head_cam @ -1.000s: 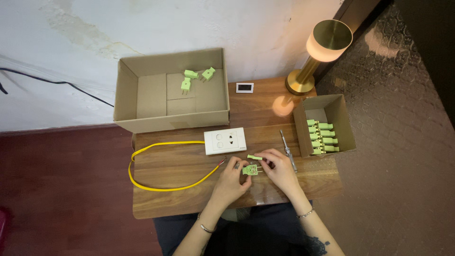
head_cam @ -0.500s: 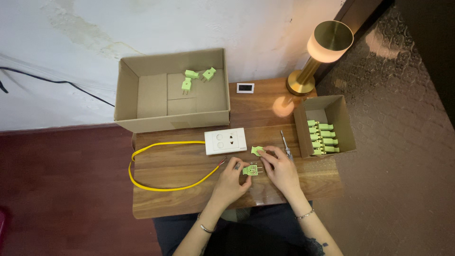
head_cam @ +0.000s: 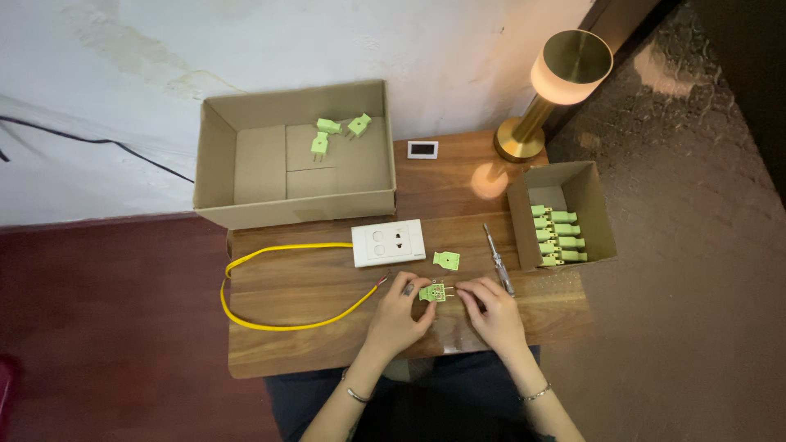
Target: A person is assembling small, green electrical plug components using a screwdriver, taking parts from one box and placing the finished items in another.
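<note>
We hold an opened green plug (head_cam: 432, 292) between our hands, low over the wooden table (head_cam: 311, 344). Our left hand (head_cam: 397, 321) pinches its left edge with the fingertips; our right hand (head_cam: 491, 311) touches the metal prongs on its right side. The plug lies flat, pale green, its inside facing up. Just beyond the grip lies its green cover (head_cam: 446, 260), with a white socket (head_cam: 388, 243) further left and a screwdriver (head_cam: 498, 260) to the right.
</note>
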